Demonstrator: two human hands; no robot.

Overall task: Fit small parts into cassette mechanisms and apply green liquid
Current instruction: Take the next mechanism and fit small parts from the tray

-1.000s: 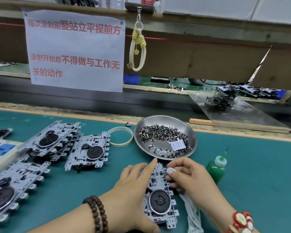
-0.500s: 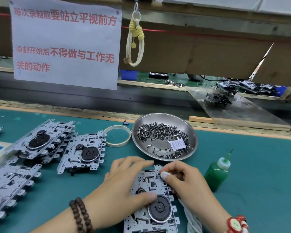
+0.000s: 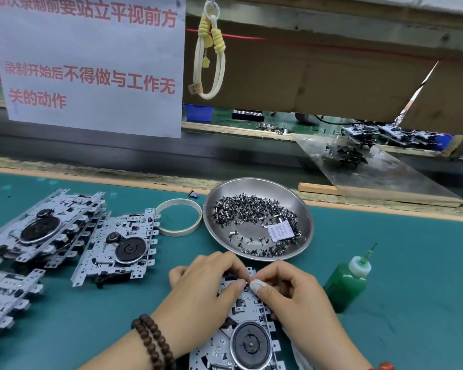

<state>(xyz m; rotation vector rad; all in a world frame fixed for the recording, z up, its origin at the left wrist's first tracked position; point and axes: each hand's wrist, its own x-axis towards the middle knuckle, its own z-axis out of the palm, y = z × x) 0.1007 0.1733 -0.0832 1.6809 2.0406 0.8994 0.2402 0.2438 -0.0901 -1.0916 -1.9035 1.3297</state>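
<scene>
**Cassette mechanism under both hands at the near edge of the bench**

The cassette mechanism (image 3: pixel 245 329) lies flat on the green mat (image 3: pixel 412 263), directly in front of the person, its round black flywheel toward the near edge. The left hand (image 3: pixel 206 289) rests over its upper left part, fingers curled down onto the metal plate, thumb and forefinger meeting at the top edge. The right hand (image 3: pixel 286 292) comes in from the other side, thumb and forefinger pinched together against the left fingertips; a tiny dark piece seems to sit between them, too small to tell for sure.

Just beyond the hands stands a shallow steel dish (image 3: pixel 302 206) holding a heap of small dark parts (image 3: pixel 251 209) and a white paper slip (image 3: pixel 281 231). The green liquid bottle (image 3: pixel 345 284) stands upright just right of the right hand, nozzle pointing up. Left of the dish lies a pale tape ring (image 3: pixel 179 217), and further left more mechanisms (image 3: pixel 118 244) lie in overlapping stacks. A beaded bracelet (image 3: pixel 153 340) circles the left wrist.
</scene>
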